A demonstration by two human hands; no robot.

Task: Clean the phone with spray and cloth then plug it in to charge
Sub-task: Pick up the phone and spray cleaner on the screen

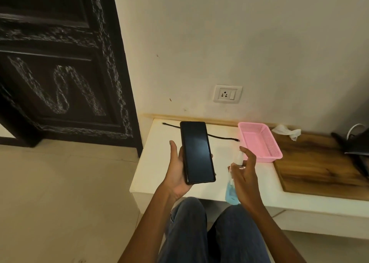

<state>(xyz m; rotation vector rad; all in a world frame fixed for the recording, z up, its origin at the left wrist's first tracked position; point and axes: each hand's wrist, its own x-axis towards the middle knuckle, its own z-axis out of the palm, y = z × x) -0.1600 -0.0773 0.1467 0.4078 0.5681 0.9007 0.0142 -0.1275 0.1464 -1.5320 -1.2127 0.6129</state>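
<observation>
2 hands busy, spray step in hand. Left hand [177, 168] cradles black glass-fronted phone [197, 153], fingers curled round edges. Right hand [244, 174], at phone's 3 o'clock, grips clear spray bottle of blue liquid [232, 190], forefinger raised over nozzle. Next, likely: aim nozzle at screen, press. White crumpled cloth [287, 132] at 1 o'clock; black cable [219, 137] behind phone.

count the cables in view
2. A black cable lies on the white counter behind the phone, which hides its middle. A white cable loops at the right edge by a dark object. More may be hidden.

White ledge [159, 174] carries cable [209, 135], pink basket [275, 155], cloth [287, 132]
</observation>
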